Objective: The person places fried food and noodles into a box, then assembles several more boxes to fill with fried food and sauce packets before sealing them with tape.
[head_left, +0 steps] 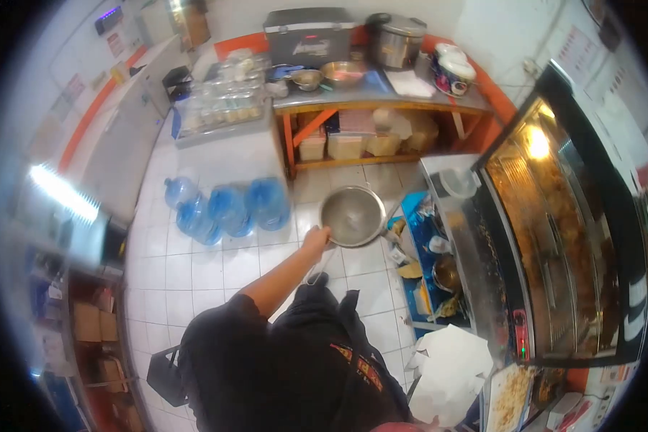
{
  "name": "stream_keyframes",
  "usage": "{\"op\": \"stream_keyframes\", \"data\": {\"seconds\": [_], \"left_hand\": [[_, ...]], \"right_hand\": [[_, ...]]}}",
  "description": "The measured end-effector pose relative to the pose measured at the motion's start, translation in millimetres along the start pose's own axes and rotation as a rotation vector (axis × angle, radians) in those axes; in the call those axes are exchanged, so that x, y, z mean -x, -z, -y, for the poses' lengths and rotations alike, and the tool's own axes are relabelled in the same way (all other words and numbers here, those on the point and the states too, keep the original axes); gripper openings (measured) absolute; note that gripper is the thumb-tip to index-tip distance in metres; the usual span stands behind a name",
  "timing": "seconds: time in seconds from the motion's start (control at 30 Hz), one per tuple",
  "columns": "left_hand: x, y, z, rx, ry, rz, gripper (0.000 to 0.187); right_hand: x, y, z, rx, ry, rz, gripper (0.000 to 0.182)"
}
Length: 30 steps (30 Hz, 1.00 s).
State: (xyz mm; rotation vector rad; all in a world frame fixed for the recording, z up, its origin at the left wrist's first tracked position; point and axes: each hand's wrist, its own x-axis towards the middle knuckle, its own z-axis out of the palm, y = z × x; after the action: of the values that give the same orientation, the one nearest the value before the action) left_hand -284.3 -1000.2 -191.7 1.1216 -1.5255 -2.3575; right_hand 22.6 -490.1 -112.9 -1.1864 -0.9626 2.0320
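Note:
My left hand (315,239) reaches forward over the tiled floor, its fingers closed on a round metal strainer (353,216) by the near left rim. The strainer is held face up, and its inside looks grey with a bright patch; the mesh is too blurred to make out. Low in the view, a white cardboard box (450,374) with folded edges and tabs is beside my body. Only a little of my right hand (435,423) shows at the box's bottom edge, where it grips the cardboard; most of that hand is cut off.
Several blue water jugs (228,209) stand on the floor ahead left. A lit glass food warmer (554,237) rises at the right, above a blue shelf (421,288) of loose items. Across the back runs a metal counter (381,97) with bowls and a cooker.

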Motion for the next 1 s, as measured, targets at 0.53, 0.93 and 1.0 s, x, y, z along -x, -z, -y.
{"op": "stream_keyframes", "data": {"seconds": [0.53, 0.93, 1.0], "left_hand": [[-249, 111, -234, 0.264, -0.054, -0.080, 0.021], [-557, 11, -368, 0.490, -0.175, -0.028, 0.021], [-584, 3, -384, 0.525, -0.182, -0.080, 0.022]], "right_hand": [[139, -408, -196, -0.011, -0.168, 0.418, 0.073], [77, -520, -236, -0.037, -0.126, 0.398, 0.071], [71, -542, -241, -0.089, -0.177, 0.460, 0.076]]}}
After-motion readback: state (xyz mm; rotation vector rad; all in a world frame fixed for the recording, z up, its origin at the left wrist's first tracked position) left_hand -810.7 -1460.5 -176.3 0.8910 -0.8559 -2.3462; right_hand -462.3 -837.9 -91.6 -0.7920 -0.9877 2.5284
